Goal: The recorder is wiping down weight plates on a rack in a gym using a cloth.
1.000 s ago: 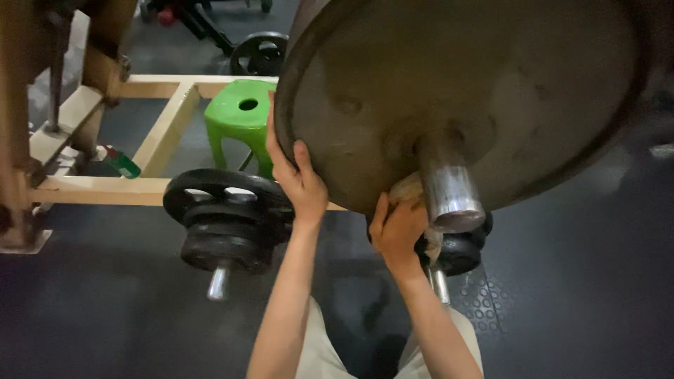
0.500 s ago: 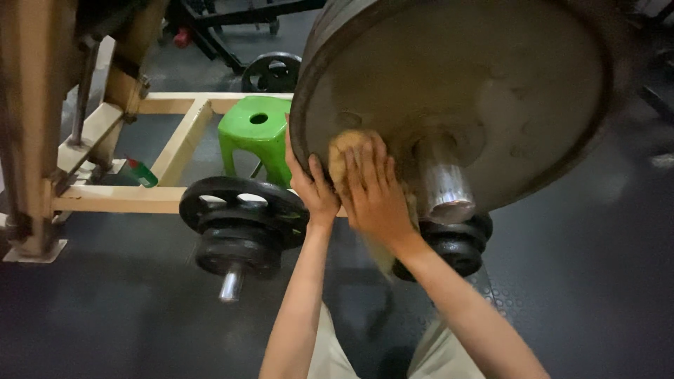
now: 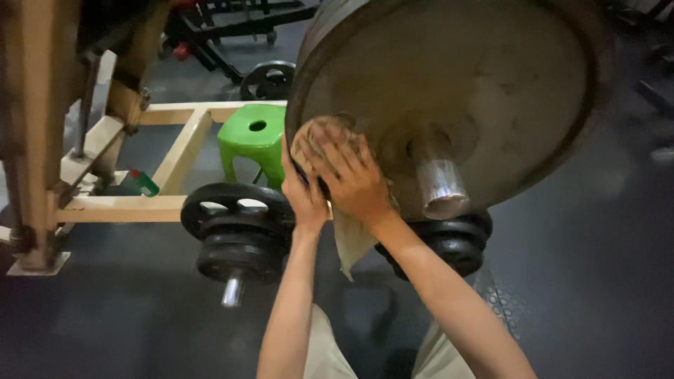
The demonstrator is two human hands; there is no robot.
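Note:
A large round grey weight plate [image 3: 491,77] hangs on a steel bar end [image 3: 441,184] right in front of me. My right hand [image 3: 351,175] presses a tan cloth [image 3: 347,242] flat against the plate's lower left face; the cloth's tail hangs down below my wrist. My left hand [image 3: 303,198] grips the plate's left rim, partly hidden behind the right hand.
Below lie stacked black plates on a bar [image 3: 239,235] and another stack [image 3: 449,242] at the right. A green plastic stool [image 3: 253,137] stands inside a beige metal frame [image 3: 175,158]. A small green bottle [image 3: 142,183] lies by the frame. Dark rubber floor [image 3: 105,316] surrounds everything.
My right hand with the cloth rose from under the bar end to the plate's face, then slid left toward the rim. My left hand kept its grip on the rim.

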